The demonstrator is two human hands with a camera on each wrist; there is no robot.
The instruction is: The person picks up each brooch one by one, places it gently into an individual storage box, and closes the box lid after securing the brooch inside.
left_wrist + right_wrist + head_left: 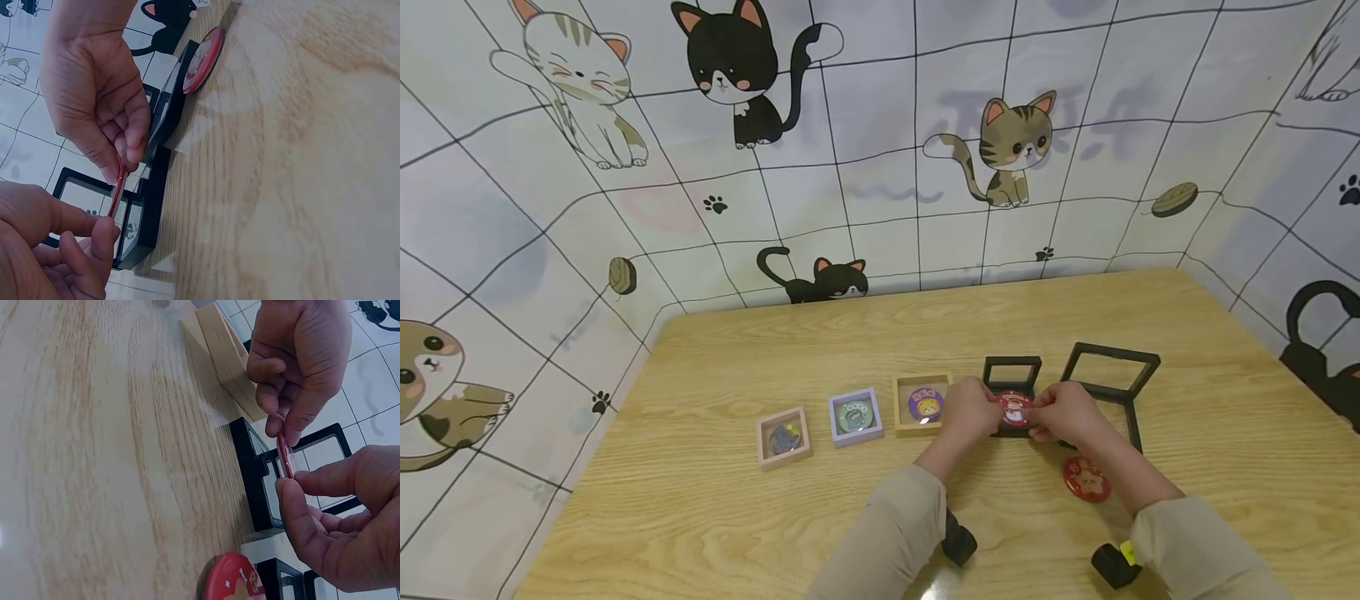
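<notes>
Between both hands is a round red badge (1014,408) with a white figure on it. My left hand (972,409) pinches its left edge with thumb and fingertips, and my right hand (1067,412) pinches the right edge. In the right wrist view the badge (285,455) stands nearly edge-on, above the smaller black frame (256,478). That frame is hinged open, its lid (1012,362) raised behind the badge. To the right stands a larger black frame (1112,387), also open and partly hidden by the right hand and forearm.
A second red badge (1086,479) lies near the right forearm. Leftward stand a yellow wooden box with a purple badge (926,405), a lilac box (856,417) with a green badge, and a pink box (783,437) with a dark badge. A cat-patterned wall (880,183) rises behind.
</notes>
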